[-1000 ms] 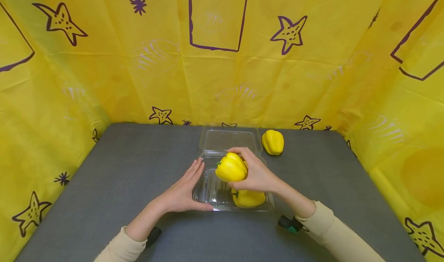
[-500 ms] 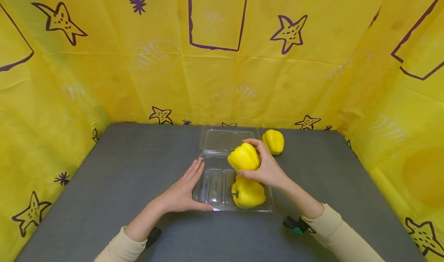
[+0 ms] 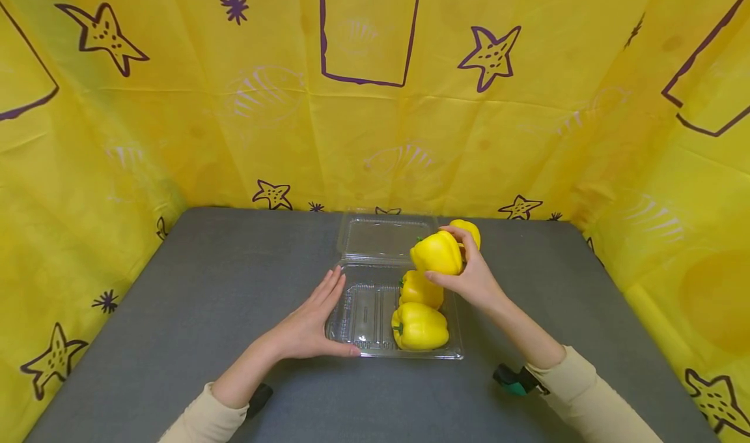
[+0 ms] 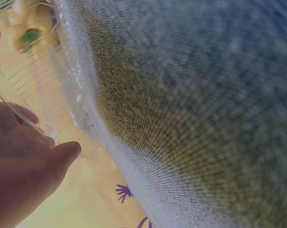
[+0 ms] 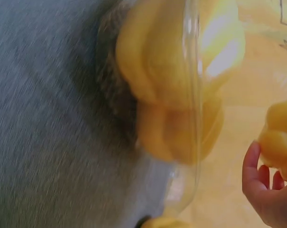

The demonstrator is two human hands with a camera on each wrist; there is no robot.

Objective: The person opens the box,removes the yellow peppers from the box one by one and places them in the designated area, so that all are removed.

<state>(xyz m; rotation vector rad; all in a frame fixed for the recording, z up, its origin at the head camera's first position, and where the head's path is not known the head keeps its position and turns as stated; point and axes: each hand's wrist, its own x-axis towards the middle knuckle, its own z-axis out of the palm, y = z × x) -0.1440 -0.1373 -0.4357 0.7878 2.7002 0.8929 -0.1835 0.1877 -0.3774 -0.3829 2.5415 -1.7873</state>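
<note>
In the head view my right hand (image 3: 473, 280) grips a yellow bell pepper (image 3: 436, 253), held up over the back right corner of a clear plastic clamshell container (image 3: 364, 316). Two more yellow peppers lie in the container's right side: a front pepper (image 3: 420, 327) and one behind it (image 3: 422, 290). My left hand (image 3: 305, 322) rests along the container's left edge with straight fingers, thumb at the front rim. The right wrist view shows the held pepper (image 5: 276, 147) in the fingers, beyond the container wall. A blurred left hand (image 4: 29, 166) touches the clear rim in the left wrist view.
Another yellow pepper (image 3: 469, 231) sits on the grey table (image 3: 234, 254) at the back right, partly hidden by the right hand. The container's lid (image 3: 387, 234) lies folded back behind its base. Yellow patterned cloth (image 3: 363, 137) hangs around the table's back and sides.
My right hand has carried its pepper right and backward, from above the container's middle to its back right corner, uncovering the two peppers inside. The left hand has stayed in place.
</note>
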